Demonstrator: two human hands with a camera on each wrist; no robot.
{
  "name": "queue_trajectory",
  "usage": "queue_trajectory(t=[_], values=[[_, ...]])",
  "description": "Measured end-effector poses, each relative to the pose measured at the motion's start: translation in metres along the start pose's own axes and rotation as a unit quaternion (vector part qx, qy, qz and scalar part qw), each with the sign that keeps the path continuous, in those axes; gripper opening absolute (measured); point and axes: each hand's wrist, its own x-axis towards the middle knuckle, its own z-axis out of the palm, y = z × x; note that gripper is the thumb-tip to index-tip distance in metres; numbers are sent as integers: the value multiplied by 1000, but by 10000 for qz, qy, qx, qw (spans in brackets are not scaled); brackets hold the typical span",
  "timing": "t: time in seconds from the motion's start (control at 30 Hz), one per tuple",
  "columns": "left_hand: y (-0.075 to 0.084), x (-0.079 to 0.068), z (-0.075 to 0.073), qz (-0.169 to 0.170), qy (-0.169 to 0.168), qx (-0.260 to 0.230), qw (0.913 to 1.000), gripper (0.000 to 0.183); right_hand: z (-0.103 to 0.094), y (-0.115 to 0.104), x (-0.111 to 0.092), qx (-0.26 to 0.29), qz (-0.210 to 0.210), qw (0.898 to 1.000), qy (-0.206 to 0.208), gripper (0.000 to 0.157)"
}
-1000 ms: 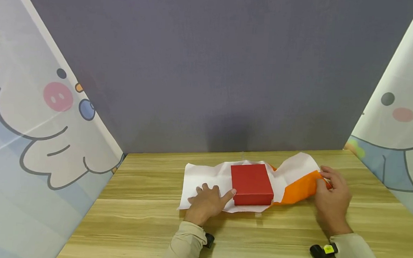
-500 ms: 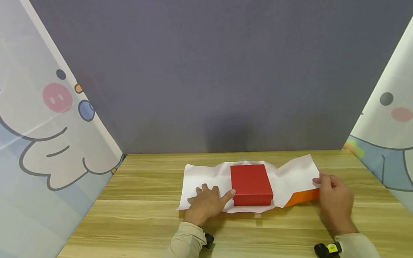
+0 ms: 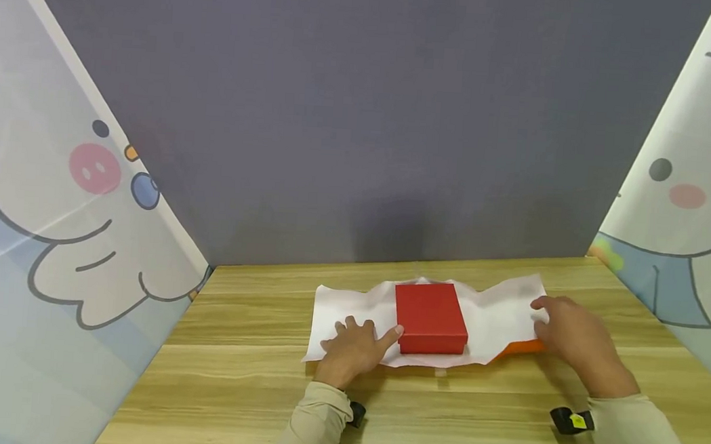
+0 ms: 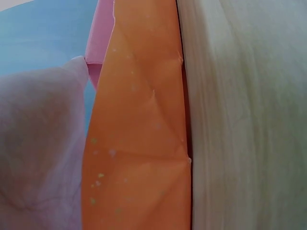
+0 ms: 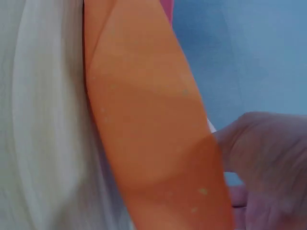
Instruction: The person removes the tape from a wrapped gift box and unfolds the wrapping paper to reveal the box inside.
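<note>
A red lidded box point(image 3: 430, 319) sits on a long strip of wrapping paper point(image 3: 499, 318), white on its upper face and orange underneath. My left hand point(image 3: 355, 350) rests spread on the paper's left part, its thumb reaching the box's left front corner. At the paper's right end is my right hand point(image 3: 577, 339), thumb and forefinger apart over the white face. From low down, the right wrist view shows the orange underside point(image 5: 153, 115) raised toward that hand. The left wrist view has the creased orange front edge point(image 4: 139, 124) standing beside the left hand.
The paper lies on a wood-grain table point(image 3: 246, 405). Behind it rises a dark grey panel point(image 3: 362, 114). Cartoon-printed sheets hang at the left point(image 3: 43, 230) and right. A small piece of clear tape point(image 3: 441, 373) shows at the paper's front edge.
The paper's right end has flattened, with its orange fold turned down so that more white shows. My right hand has loosened its pinch there. The left hand and box have stayed in place.
</note>
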Motion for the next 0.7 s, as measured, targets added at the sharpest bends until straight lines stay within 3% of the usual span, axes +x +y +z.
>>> queue_trajectory(t=[0.17,0.4,0.6,0.7], values=[[-2,0,0,15,9,-25,10000,98,-3,-9,-5,-549,-84,9979,-338,42],[-4,0,0,148,-73,121,9998,94,13,-10,-7,-379,-180,9910,-1270,70],[-18,2,-7,626,11,389,9973,70,25,-12,-10,172,-574,9927,-1050,96],[-31,7,-12,847,73,381,9957,56,31,-8,-9,318,-837,9921,-875,101]])
